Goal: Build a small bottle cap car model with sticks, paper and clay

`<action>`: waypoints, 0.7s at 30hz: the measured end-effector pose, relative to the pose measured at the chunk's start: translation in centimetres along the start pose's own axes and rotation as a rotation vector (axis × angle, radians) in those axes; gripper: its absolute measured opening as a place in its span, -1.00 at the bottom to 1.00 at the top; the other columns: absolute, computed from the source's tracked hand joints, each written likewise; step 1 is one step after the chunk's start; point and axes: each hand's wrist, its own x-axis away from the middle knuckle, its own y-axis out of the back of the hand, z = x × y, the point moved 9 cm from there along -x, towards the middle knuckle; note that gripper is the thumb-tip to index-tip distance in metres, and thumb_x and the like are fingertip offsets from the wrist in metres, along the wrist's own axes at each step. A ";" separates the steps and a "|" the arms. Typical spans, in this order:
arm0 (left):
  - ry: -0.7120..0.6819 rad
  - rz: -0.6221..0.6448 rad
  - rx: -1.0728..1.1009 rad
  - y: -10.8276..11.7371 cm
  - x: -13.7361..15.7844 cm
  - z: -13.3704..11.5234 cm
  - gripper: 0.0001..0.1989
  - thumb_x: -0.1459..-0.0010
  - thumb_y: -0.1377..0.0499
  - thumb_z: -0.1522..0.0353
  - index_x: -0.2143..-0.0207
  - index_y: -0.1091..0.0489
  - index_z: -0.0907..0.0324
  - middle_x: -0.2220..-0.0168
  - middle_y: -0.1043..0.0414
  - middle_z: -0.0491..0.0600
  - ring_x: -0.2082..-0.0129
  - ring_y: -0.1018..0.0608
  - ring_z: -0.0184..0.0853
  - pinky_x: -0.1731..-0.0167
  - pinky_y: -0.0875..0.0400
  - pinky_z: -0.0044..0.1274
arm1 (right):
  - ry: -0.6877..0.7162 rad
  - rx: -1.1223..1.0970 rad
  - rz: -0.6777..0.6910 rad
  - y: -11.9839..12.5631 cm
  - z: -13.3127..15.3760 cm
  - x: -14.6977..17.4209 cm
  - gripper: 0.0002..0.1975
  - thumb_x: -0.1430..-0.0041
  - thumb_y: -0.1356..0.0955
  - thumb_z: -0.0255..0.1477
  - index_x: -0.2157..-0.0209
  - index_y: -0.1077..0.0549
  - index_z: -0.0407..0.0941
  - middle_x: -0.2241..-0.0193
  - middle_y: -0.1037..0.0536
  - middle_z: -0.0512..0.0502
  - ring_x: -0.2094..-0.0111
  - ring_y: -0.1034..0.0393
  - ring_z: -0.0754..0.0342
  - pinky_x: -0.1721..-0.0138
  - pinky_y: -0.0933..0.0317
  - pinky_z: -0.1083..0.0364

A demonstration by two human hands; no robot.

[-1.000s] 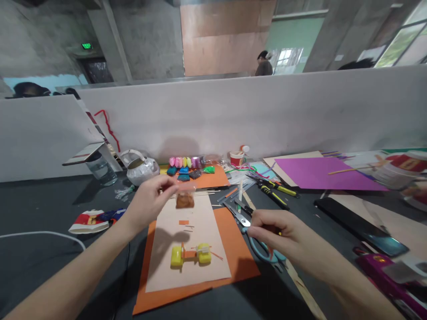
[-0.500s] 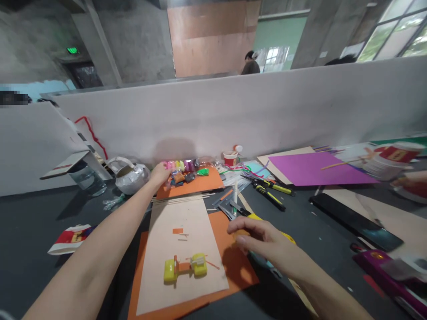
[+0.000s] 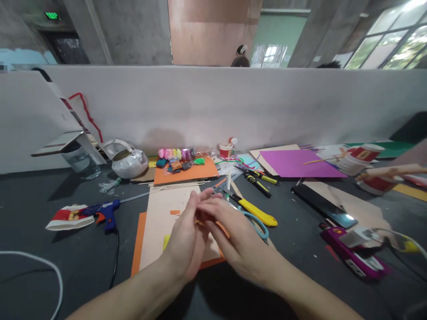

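Note:
My left hand (image 3: 185,238) and my right hand (image 3: 230,229) are cupped together above the pale board (image 3: 158,206). Between the palms shows a bit of an orange lump of modelling clay (image 3: 199,221), mostly hidden by my fingers. Under the hands, the yellow clay piece (image 3: 166,241) on the board is nearly all covered. A small orange paper scrap (image 3: 175,212) lies just beyond my left fingertips. Orange card (image 3: 136,249) sticks out from beneath the board.
Bagged coloured clay (image 3: 176,154) rests on orange card at the back. A yellow utility knife (image 3: 258,212) and blue-handled scissors (image 3: 256,224) lie right; a blue glue gun (image 3: 108,213) lies left. Beyond are a phone (image 3: 323,204), power strip (image 3: 350,255) and another person's hand (image 3: 383,173).
My left hand has come back from the bagged clay to meet my right hand. Both now close around the orange clay that the right hand held. The view has shifted.

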 end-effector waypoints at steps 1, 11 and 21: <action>-0.007 -0.032 0.079 0.2 0.3 -0.2 -0.54 -0.39 0.03 0.09 -0.07 -0.42 0.19 -0.04 -0.55 0.13 -0.10 -0.55 -0.20 -0.13 -0.42 -0.39 | 0.062 0.131 -0.003 -0.4 0.9 -0.2 -0.63 -0.39 -0.20 -0.54 -0.17 -0.36 -0.14 -0.10 -0.49 -0.25 -0.15 -0.33 -0.03 -0.19 -0.26 -0.10; -0.191 0.019 0.360 1.3 1.0 -4.2 -0.43 -0.35 0.06 -0.02 -0.15 -0.41 0.12 -0.18 -0.47 0.09 -0.25 -0.43 -0.20 -0.30 -0.21 -0.35 | 0.218 0.399 0.119 -4.7 4.0 -1.5 -0.01 -0.28 -0.21 0.08 -0.44 0.24 -0.28 -0.43 0.11 -0.39 -0.46 0.34 -0.14 -0.41 0.21 -0.28; -0.452 0.236 0.198 -0.7 4.5 -7.6 -0.43 -0.40 0.19 0.02 -0.22 -0.35 0.03 -0.26 -0.39 -0.05 -0.38 -0.21 -0.22 -0.38 -0.01 -0.30 | 0.233 0.213 -0.158 -2.2 5.0 -5.6 -0.36 -0.46 -0.04 -0.17 -0.37 -0.05 -0.29 -0.43 0.06 -0.33 -0.46 0.31 0.02 -0.44 0.44 -0.18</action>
